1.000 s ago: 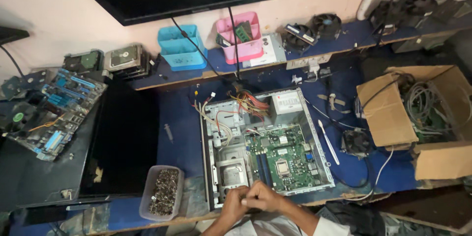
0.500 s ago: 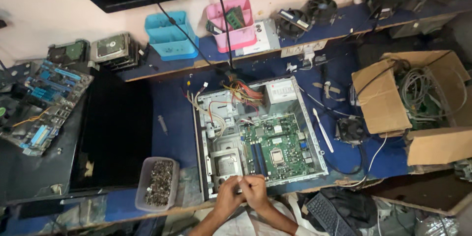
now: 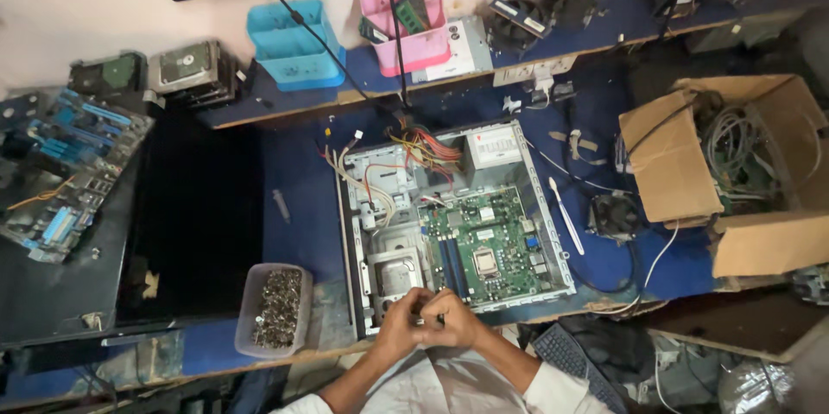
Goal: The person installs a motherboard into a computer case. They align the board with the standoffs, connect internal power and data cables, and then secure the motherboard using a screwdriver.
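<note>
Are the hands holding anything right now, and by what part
Cannot be told. Left hand and right hand are pressed together at the near edge of the open computer case; whatever may lie between the fingers is hidden.

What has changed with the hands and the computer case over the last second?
Little. The left hand and right hand stay pressed together at the near edge of the open computer case, fingers working something too small to tell. Nothing was picked up or let go. The case and the tub of screws did not move; only the view shifted slightly.
</note>
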Available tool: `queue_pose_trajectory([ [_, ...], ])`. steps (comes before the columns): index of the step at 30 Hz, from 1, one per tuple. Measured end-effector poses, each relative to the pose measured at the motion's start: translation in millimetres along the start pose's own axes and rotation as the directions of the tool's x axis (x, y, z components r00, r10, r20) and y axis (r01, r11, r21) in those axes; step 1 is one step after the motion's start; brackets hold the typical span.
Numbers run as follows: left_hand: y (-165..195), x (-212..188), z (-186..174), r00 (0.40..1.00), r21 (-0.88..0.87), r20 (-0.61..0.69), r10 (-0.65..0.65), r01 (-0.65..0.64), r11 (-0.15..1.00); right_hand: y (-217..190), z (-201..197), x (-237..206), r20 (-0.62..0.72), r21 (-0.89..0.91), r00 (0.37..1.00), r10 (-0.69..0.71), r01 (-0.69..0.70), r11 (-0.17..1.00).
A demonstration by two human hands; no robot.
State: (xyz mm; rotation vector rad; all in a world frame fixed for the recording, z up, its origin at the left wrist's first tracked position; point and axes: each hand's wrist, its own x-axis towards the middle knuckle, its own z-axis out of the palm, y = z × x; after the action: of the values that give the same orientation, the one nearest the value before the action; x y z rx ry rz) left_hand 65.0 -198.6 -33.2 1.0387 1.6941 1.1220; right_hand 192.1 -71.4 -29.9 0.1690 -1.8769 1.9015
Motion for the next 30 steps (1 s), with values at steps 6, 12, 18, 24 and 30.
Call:
queue_pose_trajectory([
  [6,10,-1,-1,1.000,0.102,-0.020,0.017,-0.015,0.995,8,10,-4,-0.184,-0.126,0.972,0.146,-0.171,0.977],
  [12,11,-1,-2,1.000,0.086,0.000,0.024,-0.024,0.996,17,32,-10,-0.374,-0.085,0.912,0.170,-0.217,0.973],
  [18,-7,0,1,0.996,0.163,0.003,0.088,-0.087,0.983,23,44,-3,-0.464,-0.198,0.881,0.088,-0.200,0.960],
  [24,-20,0,6,0.994,0.164,-0.046,0.094,-0.086,0.983,17,44,-5,-0.548,-0.187,0.833,0.076,-0.211,0.960],
  [30,-23,1,4,0.988,0.224,-0.046,0.150,-0.136,0.965,15,53,10,-0.505,-0.229,0.863,0.036,-0.174,0.958],
])
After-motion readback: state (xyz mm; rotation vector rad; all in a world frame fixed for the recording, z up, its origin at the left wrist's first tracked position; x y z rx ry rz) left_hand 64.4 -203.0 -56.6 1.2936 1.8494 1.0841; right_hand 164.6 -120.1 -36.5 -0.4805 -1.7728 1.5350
